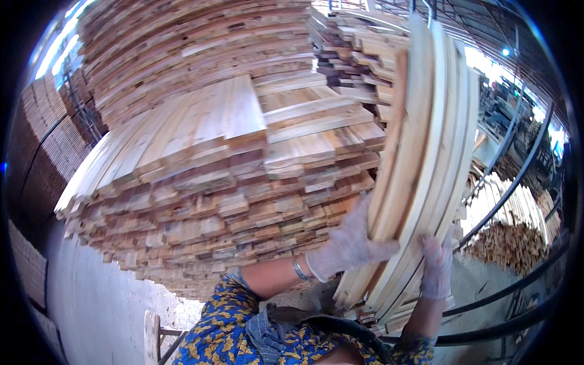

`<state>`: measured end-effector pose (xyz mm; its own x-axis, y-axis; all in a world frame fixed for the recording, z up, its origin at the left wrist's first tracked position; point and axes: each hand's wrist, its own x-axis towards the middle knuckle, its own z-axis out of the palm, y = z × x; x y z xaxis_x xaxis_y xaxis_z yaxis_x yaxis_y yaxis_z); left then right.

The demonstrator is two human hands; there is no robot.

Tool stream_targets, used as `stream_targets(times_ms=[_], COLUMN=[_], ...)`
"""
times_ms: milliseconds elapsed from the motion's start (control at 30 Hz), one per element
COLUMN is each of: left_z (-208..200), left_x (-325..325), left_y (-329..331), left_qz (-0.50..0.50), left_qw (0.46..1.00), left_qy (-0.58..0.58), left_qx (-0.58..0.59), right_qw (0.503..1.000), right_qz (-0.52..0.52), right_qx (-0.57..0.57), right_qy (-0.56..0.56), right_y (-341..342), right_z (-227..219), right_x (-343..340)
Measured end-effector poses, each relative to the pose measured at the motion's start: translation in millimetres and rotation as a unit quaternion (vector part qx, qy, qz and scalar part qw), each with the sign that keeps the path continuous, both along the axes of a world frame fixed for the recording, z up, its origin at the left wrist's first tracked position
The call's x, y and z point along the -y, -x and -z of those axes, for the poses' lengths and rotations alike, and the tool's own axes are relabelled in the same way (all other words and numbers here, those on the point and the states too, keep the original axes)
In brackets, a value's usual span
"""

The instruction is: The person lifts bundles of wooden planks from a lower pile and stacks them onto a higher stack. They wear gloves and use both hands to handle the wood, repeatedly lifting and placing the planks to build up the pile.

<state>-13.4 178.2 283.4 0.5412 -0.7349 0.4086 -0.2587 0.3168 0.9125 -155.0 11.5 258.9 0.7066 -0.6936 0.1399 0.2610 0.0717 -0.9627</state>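
A bundle of long, pale wooden boards (420,152) stands steeply tilted in front of me, its lower ends close to my body. My left hand (353,240), in a whitish work glove, grips the bundle's left side, thumb across the front face. On the right side my right hand (436,261), gloved the same way, wraps its fingers round the boards' edge. Left of the bundle lies a wide stack of sawn boards (201,152), layered flat with uneven ends. The far ends of the held boards rise past the top of the picture.
A taller board stack (201,42) rises behind the near one. Black curved metal bars (517,280) run along my right. Another wood pile (508,234) sits beyond them. A wooden frame (152,337) stands at lower left on the concrete floor (103,298).
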Motion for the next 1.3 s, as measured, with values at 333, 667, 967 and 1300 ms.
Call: stream_targets(times_ms=[333, 667, 967, 1300], left_z=[-158, -239, -210, -183], left_x=[-151, -179, -367, -364], left_y=[-47, -139, -230, -250], left_qz=[-0.053, -0.162, -0.322, -0.237], left_qw=[0.997, 0.978, 0.941, 0.952], left_qy=[0.046, 0.086, -0.096, 0.013], left_qx=[-0.018, -0.103, 0.032, -0.193], right_qw=[0.921, 0.899, 0.474, 0.454], right_qz=[-0.378, -0.381, -0.219, -0.159], right_qx=[0.062, 0.046, -0.293, -0.291], right_qy=[0.068, 0.212, 0.801, 0.827], right_y=[-110, -230, -393, -385], right_z=[-210, -298, -236, -246], right_x=[-123, -134, -118, -42])
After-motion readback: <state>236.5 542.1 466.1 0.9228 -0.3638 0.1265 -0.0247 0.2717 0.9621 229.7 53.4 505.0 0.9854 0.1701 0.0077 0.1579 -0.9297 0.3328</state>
